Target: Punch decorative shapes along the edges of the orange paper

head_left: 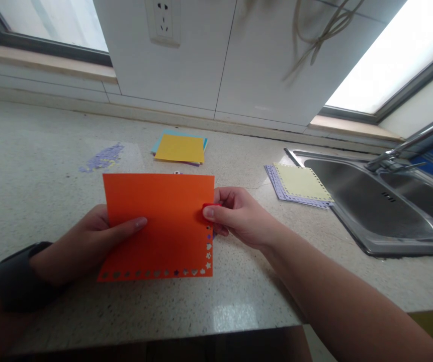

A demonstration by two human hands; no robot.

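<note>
Held up over the counter is an orange sheet of paper [159, 226], with small cut-out shapes, some like stars, along its bottom edge and up the lower right edge. My left hand [105, 234] grips its left side, thumb flat on the front and fingers hidden behind. At the right edge, my right hand [235, 213] is closed on a small red craft punch [209, 206], thumb pressed on top. The punch sits at the paper's edge just above the topmost hole; most of it is hidden by the fingers and paper.
Behind the orange sheet lie a yellow and blue paper stack [180, 148] and a heap of purple scraps [103, 157]. To the right, punched pale yellow and purple sheets [301, 182] lie beside the steel sink [374, 246]. A faucet [390, 158] stands behind it.
</note>
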